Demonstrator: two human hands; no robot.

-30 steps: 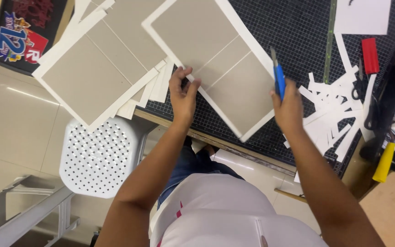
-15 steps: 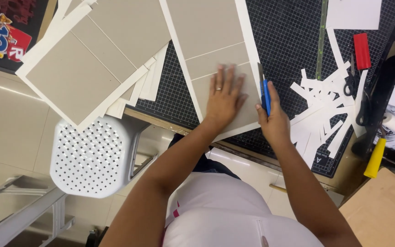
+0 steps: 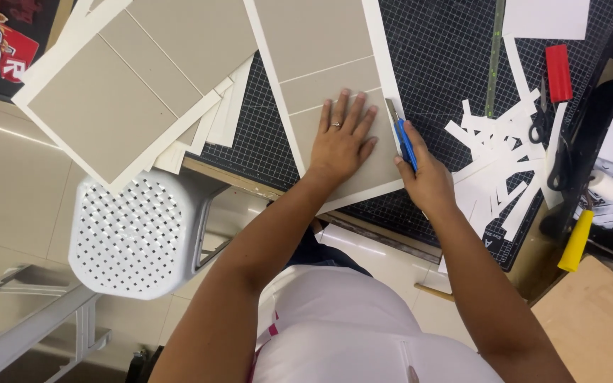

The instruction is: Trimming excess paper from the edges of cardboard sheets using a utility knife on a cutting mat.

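My left hand lies flat with fingers spread on a grey board sheet with white margins, which rests on a black gridded cutting mat. A ring shows on one finger. My right hand grips a blue utility knife, its blade tip at the sheet's right white margin, just beside my left fingertips. The sheet's lower corner juts past the mat's near edge.
A second grey board sheet overhangs the table's left edge over a stack of white sheets. White paper strips, black scissors, a red cutter, a green ruler and a yellow-handled tool lie to the right. A white perforated stool stands below.
The grey sheet has slid right and turned under my left hand. My right hand has brought the knife down onto the sheet's right margin.
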